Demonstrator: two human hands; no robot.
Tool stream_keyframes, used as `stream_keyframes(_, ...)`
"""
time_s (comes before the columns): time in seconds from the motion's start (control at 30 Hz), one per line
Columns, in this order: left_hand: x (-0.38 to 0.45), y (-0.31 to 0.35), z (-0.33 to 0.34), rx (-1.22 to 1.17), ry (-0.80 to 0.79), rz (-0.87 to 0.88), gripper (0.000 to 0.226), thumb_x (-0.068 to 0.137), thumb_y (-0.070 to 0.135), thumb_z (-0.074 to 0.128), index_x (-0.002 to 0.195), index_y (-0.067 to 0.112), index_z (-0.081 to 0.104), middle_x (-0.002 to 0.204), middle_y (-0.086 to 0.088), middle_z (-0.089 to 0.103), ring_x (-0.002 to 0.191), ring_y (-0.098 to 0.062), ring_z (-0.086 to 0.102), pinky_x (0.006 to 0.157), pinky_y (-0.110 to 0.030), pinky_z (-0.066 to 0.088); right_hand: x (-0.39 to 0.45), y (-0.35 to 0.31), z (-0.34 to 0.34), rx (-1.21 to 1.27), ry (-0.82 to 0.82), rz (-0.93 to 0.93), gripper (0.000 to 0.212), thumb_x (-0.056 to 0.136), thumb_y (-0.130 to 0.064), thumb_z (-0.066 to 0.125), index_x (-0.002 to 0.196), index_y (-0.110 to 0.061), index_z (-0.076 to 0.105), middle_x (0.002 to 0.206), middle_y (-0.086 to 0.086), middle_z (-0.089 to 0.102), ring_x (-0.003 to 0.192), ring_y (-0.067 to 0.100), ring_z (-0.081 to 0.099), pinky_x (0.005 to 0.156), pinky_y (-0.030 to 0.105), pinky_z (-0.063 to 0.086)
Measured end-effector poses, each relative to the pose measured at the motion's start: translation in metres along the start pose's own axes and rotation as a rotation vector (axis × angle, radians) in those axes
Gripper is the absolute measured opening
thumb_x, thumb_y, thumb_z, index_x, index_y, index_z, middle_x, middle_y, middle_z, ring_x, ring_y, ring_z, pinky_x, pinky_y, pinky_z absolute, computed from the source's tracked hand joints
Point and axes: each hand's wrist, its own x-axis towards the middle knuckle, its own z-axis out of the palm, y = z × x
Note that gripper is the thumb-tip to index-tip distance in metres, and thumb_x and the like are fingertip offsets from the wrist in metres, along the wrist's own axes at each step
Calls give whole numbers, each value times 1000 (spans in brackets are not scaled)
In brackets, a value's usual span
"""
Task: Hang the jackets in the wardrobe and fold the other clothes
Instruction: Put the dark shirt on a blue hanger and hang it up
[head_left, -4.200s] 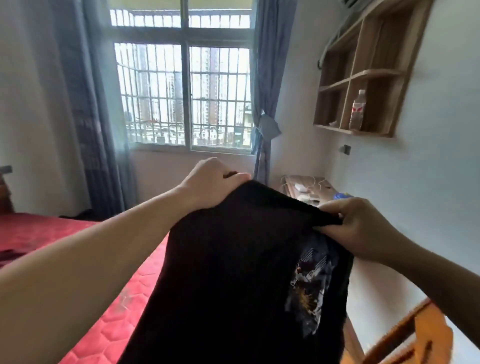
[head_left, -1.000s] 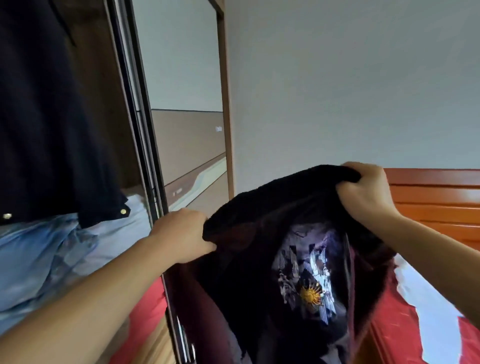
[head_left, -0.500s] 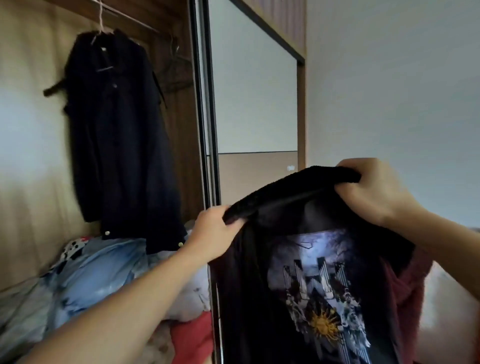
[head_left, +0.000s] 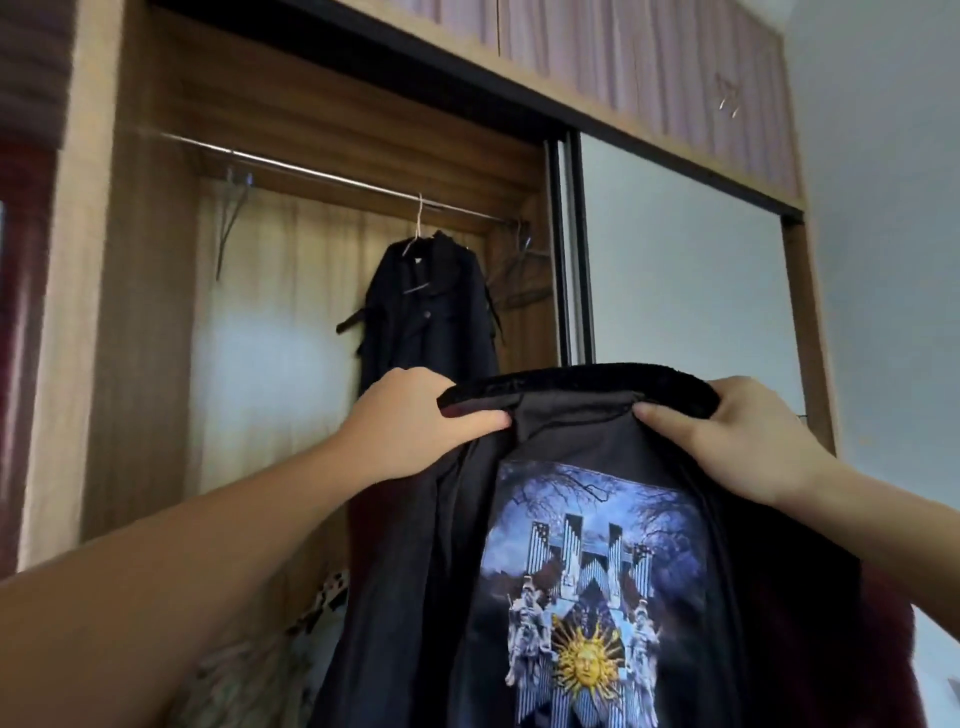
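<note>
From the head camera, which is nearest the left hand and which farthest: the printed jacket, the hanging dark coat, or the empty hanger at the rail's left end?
1. Printed jacket: gripped by the left hand.
2. Dark coat: hanging just above and behind.
3. Empty hanger: upper left on the rail.

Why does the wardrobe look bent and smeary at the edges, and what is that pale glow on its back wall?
Head view: the wide-angle lens bows the wardrobe frame and rail; the left edge is blurred; the pale patch on the back panel looks like soft reflected light. The jacket that the left hand and right hand grip stays fairly sharp, its print readable.
</note>
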Motion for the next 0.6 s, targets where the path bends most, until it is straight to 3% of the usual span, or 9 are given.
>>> stream_keyframes(0.1, 6, -39, -4, -31, 32, -110, 58, 75, 69, 58, 53, 16, 50, 45, 8, 51, 47, -8, 50, 51, -29, 33, 25, -19, 40, -36, 9, -107, 40, 78, -50, 69, 62, -14, 65, 57, -5, 64, 60, 6, 62, 49, 14, 40)
stream_keyframes(0.2, 12, -85, -12, -60, 74, -199, 43, 80, 57, 64, 48, 30, 56, 44, 18, 51, 48, -2, 47, 48, -22, 31, 50, -40, 80, -179, -28, -255, 36, 81, -56, 62, 62, -25, 57, 59, -11, 60, 65, 11, 61, 56, 23, 44)
stream_keyframes(0.3, 19, -129, -24, -45, 103, -235, 45, 72, 66, 64, 50, 28, 59, 46, 15, 55, 47, -1, 51, 48, -22, 34, 76, -58, 112, -214, -50, -365, 27, 82, -62, 54, 80, -36, 59, 77, -14, 66, 79, 14, 64, 69, 33, 52)
stream_keyframes(0.47, 31, -184, -51, 138, 132, -226, 68, 53, 88, 52, 58, 21, 64, 54, 11, 62, 52, -4, 58, 54, -28, 45, 120, -76, 168, -241, -20, -489, 59, 76, -75, 37, 111, -34, 60, 97, -8, 71, 93, 20, 67, 75, 37, 55)
stream_keyframes(0.6, 48, -207, -66, 254, 162, -176, 79, 51, 95, 47, 51, 16, 56, 48, 12, 55, 51, -3, 53, 51, -30, 40, 156, -85, 206, -163, -10, -492, 49, 80, -70, 46, 109, -33, 60, 98, -6, 71, 94, 22, 66, 76, 39, 55)
